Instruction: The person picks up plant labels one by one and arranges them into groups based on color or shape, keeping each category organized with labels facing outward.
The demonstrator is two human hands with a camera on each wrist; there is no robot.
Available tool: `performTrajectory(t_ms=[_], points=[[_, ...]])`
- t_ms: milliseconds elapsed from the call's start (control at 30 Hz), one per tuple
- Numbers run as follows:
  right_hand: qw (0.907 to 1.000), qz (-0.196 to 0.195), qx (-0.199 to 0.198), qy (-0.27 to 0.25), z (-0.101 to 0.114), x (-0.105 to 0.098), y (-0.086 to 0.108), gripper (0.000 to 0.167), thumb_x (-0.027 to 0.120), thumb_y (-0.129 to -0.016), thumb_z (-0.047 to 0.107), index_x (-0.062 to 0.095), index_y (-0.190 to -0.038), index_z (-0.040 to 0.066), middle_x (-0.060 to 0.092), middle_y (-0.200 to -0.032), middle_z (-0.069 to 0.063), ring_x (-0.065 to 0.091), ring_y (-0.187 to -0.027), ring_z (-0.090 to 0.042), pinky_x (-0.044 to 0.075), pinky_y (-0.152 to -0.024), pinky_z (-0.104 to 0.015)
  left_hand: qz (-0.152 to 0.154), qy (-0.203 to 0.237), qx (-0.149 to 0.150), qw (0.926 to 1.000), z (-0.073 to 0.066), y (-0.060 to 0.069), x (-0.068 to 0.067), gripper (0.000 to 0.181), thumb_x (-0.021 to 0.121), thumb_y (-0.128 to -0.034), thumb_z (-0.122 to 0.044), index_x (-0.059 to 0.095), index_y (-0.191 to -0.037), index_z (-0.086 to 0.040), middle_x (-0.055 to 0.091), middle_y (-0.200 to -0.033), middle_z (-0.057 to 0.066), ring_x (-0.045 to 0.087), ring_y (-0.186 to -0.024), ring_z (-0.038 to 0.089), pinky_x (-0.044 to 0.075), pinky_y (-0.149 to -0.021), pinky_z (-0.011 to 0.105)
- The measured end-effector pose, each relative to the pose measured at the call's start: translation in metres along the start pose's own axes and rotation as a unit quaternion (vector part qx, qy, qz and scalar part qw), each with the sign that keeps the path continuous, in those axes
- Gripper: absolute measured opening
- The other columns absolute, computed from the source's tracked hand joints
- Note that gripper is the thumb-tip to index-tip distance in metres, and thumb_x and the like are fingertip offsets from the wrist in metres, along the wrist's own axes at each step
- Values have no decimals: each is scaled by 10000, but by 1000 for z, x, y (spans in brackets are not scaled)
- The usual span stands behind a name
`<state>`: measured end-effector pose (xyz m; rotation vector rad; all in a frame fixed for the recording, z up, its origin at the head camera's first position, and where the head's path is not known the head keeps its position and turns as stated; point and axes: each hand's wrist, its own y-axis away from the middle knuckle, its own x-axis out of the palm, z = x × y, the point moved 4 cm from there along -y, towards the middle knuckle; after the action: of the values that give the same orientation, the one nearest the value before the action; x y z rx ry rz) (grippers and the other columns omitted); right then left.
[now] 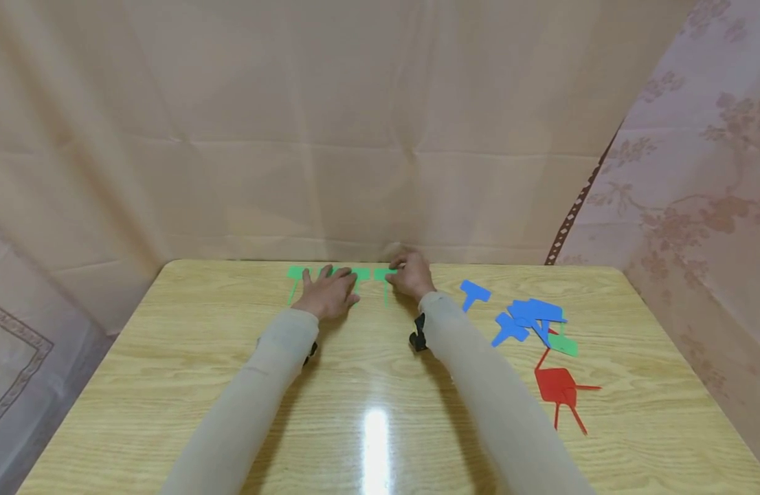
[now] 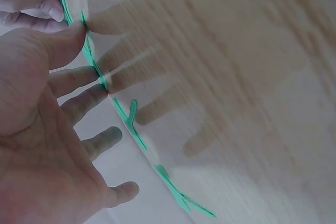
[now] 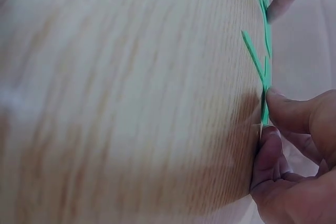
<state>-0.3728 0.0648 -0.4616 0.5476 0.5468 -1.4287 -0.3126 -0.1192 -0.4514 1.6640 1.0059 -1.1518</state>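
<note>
A row of green T-shaped plant labels lies along the far table edge. My left hand [image 1: 326, 294] spreads over the row, its fairly straight fingers touching a green label [image 1: 363, 273] and partly covering another. To its left shows the leftmost green label [image 1: 297, 272]. At the row's right end, my right hand [image 1: 414, 277] holds the rightmost green label [image 1: 380, 274] between thumb and curled fingers. In the right wrist view the thumb [image 3: 289, 113] sits on that label's [image 3: 265, 100] head, its thin stem pointing away from the edge.
Blue T-shaped labels [image 1: 543, 309] lie in a loose pile to the right, a single blue label [image 1: 475, 292] nearer my right hand. Beside the pile are a green label [image 1: 563, 344] and overlapping red labels [image 1: 554, 385]. A beige cloth [image 1: 281, 192] hangs behind the table [image 1: 188, 330].
</note>
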Motion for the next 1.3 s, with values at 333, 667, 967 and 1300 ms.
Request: performTrajectory(t_ms=[333,667,967,1300], points=[[9979,-20,-525,-367,-1,-6,10,284,776,-872,30,716,-1143,-31,649,-1256,-190,656,-925,-273,550,-810,-387,16,74,63,10000,-1,1,-1,602,486,-1071,-415,359,-1582,-123,244,-1668,75,108,-1531,422,-9,-1121,762],[9943,318,-1015,36,-9,-33,33,302,715,-939,74,654,-1212,-42,659,-1015,-154,628,-858,-244,528,-672,-309,54,-23,76,10000,-2,0,-2,581,456,-1087,-390,349,-1584,-110,234,-1670,90,101,-1532,421,-10,-1120,765],[9884,480,-1318,585,-8,-58,56,321,688,-955,66,639,-1255,-39,660,-1078,-207,647,-922,-302,540,-827,-441,63,-19,64,10000,-2,-1,-1,575,454,-1088,-384,355,-1580,-102,232,-1669,97,87,-1533,423,-26,-1115,767],[9849,512,-1403,880,-7,-70,72,343,708,-952,104,640,-1273,3,627,-1055,-161,631,-901,-288,537,-793,-421,-95,-104,153,9998,-4,1,-1,560,481,-1083,-364,390,-1559,-83,247,-1658,125,137,-1524,424,8,-1115,774]])
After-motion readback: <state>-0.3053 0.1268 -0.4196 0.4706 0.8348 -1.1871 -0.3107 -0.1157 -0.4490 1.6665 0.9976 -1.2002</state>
